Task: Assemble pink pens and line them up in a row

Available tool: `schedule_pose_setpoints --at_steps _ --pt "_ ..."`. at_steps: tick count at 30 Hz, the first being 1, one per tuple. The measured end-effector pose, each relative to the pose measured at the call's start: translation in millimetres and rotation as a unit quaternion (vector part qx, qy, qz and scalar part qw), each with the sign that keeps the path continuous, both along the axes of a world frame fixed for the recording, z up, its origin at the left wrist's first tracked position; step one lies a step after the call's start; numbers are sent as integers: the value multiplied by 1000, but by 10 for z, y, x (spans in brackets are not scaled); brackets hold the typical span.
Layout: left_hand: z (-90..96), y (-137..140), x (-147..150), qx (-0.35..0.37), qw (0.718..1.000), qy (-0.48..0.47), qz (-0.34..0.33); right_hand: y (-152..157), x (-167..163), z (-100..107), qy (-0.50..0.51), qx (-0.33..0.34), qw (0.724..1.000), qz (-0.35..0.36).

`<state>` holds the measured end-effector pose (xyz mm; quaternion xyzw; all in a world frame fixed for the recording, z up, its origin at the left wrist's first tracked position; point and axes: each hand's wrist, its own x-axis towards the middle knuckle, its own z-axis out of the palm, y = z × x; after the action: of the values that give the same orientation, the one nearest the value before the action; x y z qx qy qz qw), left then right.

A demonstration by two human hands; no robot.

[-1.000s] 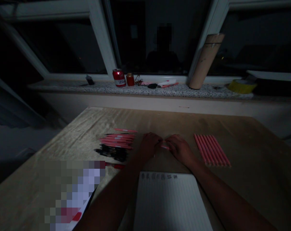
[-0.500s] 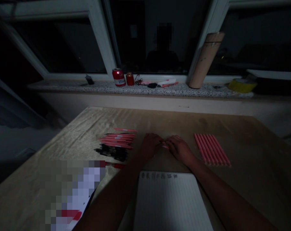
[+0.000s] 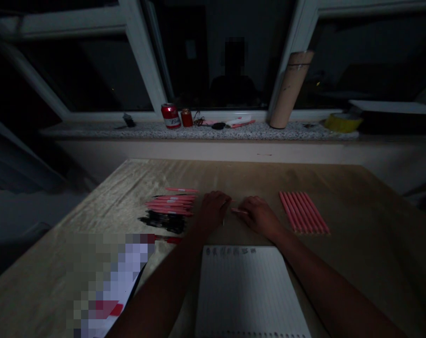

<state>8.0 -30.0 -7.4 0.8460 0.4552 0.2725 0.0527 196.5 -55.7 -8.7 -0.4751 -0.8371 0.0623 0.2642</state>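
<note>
Tan worktop [image 3: 234,172] stretches beyond the notebook [image 3: 251,291] to a far edge, with room between pink pens [image 3: 172,204] past its left corner and pink sticks [image 3: 304,212] past its right. Above its top edge, the right hand [image 3: 260,213] pinches a pink pen piece [image 3: 239,211] between fingers; the left hand [image 3: 213,209] curls, grip unclear.

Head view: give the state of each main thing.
Right hand: fingers closed on a pink piece
Left hand: fingers curled, hold unclear
Pink pens at right: aligned side by side
Pink pens at left: loosely heaped
Black pens: heaped
Notepad: flat, writing across top
Red can: upright
Cardboard tube: upright
</note>
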Motion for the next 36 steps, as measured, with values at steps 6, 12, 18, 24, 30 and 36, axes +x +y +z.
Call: schedule_pose_setpoints --at_steps 6,12,18,24,30,36 --pt "-35 -15 -21 3 1000 1 18 6 -6 -43 -1 5 999 -42" --pt "5 -57 -28 6 1000 11 13 -18 23 -6 34 7 999 -42" --pt "-4 -58 -39 11 999 22 24 -16 16 -10 41 6 999 -31" --pt "10 -77 -19 6 999 31 15 -8 12 -29 39 12 999 -21" --pt "-7 -83 23 -8 1000 7 -5 -9 3 -45 40 9 999 -20" --pt "-21 -75 9 -30 999 -14 8 -17 -10 -38 53 12 999 -7"
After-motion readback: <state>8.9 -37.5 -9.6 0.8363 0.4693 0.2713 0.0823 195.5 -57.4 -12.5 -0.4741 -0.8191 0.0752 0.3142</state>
